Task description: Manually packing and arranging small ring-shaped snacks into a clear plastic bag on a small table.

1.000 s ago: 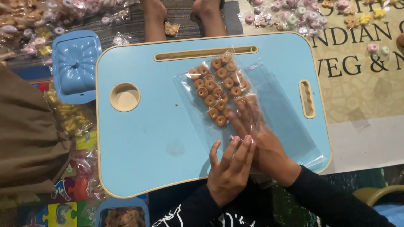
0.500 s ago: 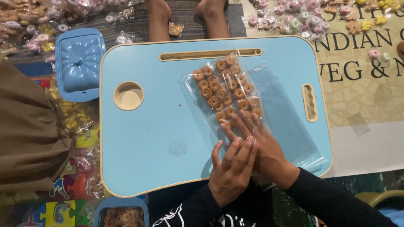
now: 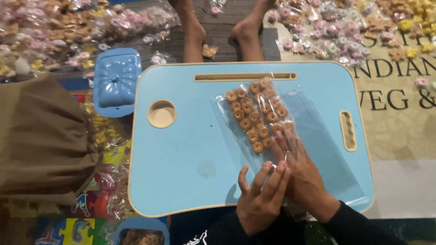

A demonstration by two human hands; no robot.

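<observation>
Left hand [image 3: 261, 199]: I see it nearest me, at the tray's near edge, fingers [image 3: 272, 179] straight and close together, pressing flat on the open end of the bag; nothing is gripped.
Right hand [image 3: 302, 174]: just beside the left, slightly overlapped by it, palm down and flat, with its fingers under the clear film of the bag; it is spread, not closed round anything.
Bag [image 3: 272, 131]: clear plastic, lying flat on the tray right of centre, slanting away from my hands.
Rings [image 3: 254, 115]: small brown ring biscuits in rows, filling the bag's far half.
Tray [image 3: 186, 154]: light blue lap table with a round cup hole on its left.
Box [image 3: 117, 81]: blue lidded, just beyond the tray's left corner.
Feet [image 3: 218, 29]: another person's bare feet, past the far edge.
</observation>
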